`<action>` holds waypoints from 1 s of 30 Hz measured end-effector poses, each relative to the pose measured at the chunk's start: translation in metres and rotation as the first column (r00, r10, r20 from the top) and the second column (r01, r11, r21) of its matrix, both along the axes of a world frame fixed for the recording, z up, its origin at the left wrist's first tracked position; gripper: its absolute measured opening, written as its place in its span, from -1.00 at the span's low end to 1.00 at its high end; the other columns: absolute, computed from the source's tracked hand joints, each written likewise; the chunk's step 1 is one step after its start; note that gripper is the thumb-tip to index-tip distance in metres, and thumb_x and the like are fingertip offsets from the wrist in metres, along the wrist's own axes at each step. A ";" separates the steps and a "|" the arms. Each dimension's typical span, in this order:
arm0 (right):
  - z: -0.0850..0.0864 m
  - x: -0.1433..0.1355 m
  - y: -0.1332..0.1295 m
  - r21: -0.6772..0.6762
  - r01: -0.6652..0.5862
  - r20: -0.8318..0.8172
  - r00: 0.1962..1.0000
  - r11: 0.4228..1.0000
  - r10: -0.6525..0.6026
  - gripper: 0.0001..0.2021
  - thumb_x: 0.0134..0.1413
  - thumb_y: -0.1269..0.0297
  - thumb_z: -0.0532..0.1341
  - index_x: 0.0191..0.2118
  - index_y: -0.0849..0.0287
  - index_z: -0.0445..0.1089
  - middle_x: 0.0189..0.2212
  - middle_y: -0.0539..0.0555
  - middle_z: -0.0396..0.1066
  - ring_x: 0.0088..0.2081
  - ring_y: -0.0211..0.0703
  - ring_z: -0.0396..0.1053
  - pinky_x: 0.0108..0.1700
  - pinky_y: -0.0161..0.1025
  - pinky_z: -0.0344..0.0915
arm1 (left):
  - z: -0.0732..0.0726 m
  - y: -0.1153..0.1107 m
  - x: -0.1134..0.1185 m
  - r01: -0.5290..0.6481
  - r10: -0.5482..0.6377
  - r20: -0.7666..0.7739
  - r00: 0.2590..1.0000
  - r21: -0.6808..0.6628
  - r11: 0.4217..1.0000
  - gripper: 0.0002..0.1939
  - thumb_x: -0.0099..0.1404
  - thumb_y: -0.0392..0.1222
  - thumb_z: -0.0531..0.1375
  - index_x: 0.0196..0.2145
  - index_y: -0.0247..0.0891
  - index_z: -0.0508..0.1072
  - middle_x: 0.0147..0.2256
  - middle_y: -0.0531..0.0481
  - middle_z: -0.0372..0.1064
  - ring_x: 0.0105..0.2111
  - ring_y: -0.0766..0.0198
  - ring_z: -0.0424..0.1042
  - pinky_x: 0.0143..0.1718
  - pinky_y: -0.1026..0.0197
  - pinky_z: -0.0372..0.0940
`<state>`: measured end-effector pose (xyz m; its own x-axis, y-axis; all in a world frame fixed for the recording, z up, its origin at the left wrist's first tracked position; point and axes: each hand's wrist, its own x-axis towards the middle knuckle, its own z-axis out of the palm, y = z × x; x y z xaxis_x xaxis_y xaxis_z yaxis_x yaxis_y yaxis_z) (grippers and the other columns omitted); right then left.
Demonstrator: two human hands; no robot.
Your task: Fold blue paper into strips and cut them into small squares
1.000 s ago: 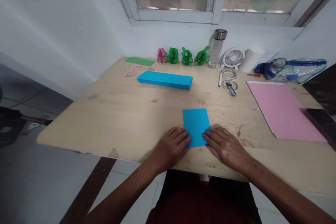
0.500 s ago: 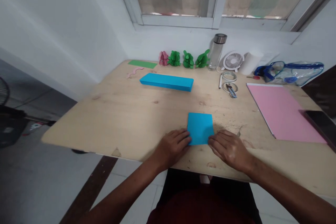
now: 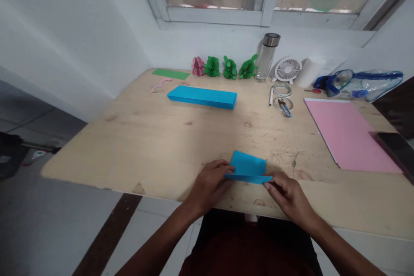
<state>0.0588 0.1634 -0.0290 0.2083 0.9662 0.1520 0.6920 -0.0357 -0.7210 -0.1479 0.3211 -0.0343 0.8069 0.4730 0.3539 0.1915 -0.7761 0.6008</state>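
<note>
Paper is what both my hands are on, and how it lies between them matters most. Starting at the left, my left hand (image 3: 210, 185) rests near the front edge of the wooden table (image 3: 155, 146), its fingertips pinching the left end of the small blue sheet (image 3: 248, 167). So that hand is closed on the paper, not flat on the wood. The sheet sits right in front of me, close to the table's near edge, and its near edge is lifted off the surface into a thin raised flap, while the far part lies flat on the wood. The lifted edge runs across me, left to right, so the sheet's long axis spans from one hand to the other. On the right end, my right hand (image 3: 287, 194) grips that same raised edge between thumb and fingertips. Both hands are about equally close to the paper, one at each end, with neither reaching past the other.

Farther back on the table, well apart from my hands, lies a long blue box (image 3: 202, 96), also lengthwise across me. To the right lies a pink sheet (image 3: 349, 133), beyond my right hand and not touching it.
</note>
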 end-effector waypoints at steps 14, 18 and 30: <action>-0.007 -0.014 0.003 0.013 0.287 -0.010 0.958 0.958 -0.287 -0.72 0.22 0.16 0.08 -0.51 0.10 0.21 -0.62 -0.07 0.21 -0.55 -0.26 0.23 -0.53 -0.32 0.17 | -0.011 -0.019 0.007 -0.304 0.307 0.015 0.952 -0.101 0.947 -0.66 0.36 -0.10 0.08 0.06 -0.16 0.30 -0.16 -0.06 0.47 -0.13 0.15 0.45 -0.10 0.03 0.38; -0.007 -0.014 0.009 -0.003 0.297 -0.001 0.955 0.955 -0.297 -0.75 0.20 0.17 0.09 -0.49 0.10 0.24 -0.59 -0.05 0.26 -0.53 -0.23 0.27 -0.50 -0.30 0.19 | -0.010 -0.038 0.010 -0.267 0.247 0.101 0.964 0.323 0.908 -0.41 0.36 -0.20 0.04 0.30 -0.22 -0.02 0.20 -0.25 0.18 0.26 -0.06 0.04 0.20 -0.24 0.02; -0.008 -0.019 0.002 0.037 0.291 -0.035 0.956 0.956 -0.290 -0.49 0.21 0.19 0.11 0.26 0.06 0.12 -0.16 0.11 0.47 -0.22 -0.11 0.46 -0.16 -0.12 0.43 | -0.019 -0.046 0.009 0.041 0.094 -0.280 0.955 0.440 0.897 -0.41 0.37 0.10 0.00 0.26 -0.19 0.15 0.32 -0.14 -0.05 0.33 -0.07 -0.17 0.27 -0.27 -0.46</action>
